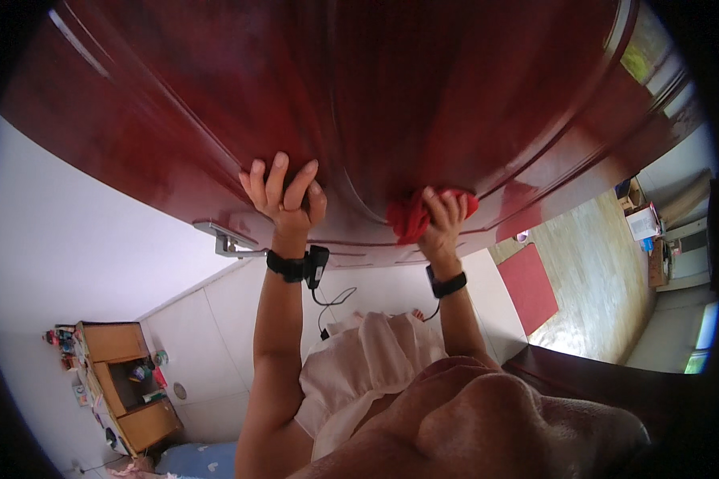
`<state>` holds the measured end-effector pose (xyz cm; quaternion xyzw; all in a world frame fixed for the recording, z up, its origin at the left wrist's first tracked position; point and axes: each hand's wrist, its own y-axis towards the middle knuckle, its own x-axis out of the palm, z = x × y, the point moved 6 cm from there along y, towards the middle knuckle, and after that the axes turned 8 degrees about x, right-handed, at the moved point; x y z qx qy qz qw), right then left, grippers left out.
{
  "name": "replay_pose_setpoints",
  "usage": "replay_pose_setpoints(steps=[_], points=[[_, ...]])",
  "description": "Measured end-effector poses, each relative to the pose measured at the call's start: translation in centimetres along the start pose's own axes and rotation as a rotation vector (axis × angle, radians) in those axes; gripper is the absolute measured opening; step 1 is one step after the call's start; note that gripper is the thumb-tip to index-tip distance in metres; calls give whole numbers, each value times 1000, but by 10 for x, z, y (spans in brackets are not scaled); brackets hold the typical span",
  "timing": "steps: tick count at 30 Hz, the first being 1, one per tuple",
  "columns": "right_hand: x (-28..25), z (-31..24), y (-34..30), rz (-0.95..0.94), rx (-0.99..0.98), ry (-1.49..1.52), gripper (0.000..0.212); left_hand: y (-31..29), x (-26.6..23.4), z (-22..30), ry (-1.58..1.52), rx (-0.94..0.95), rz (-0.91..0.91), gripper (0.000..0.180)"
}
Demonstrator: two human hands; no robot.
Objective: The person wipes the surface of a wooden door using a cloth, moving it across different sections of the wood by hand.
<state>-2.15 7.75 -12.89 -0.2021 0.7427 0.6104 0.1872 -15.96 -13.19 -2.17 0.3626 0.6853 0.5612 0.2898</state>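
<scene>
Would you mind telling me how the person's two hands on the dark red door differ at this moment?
The left hand lies flat with fingers spread and holds nothing, while the right hand is closed around a bunched red cloth. The left hand touches the door directly; the right hand presses the cloth between itself and the wood. The left hand sits nearer the metal handle. Both wear a black wristband and rest at about the same height.

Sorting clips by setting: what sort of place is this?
Probably a home, at a doorway: a dark red wooden door with a metal handle, a small wooden cabinet, a red floor mat.
</scene>
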Motion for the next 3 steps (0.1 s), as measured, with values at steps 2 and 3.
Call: replay_pose_setpoints(steps=[2,3], points=[[-22,5,26,193,-11,40,36,0,2,-1,5,-6,-18,26],[-38,8,49,324,-19,72,38,-2,-2,4,2,-11,-27,26]])
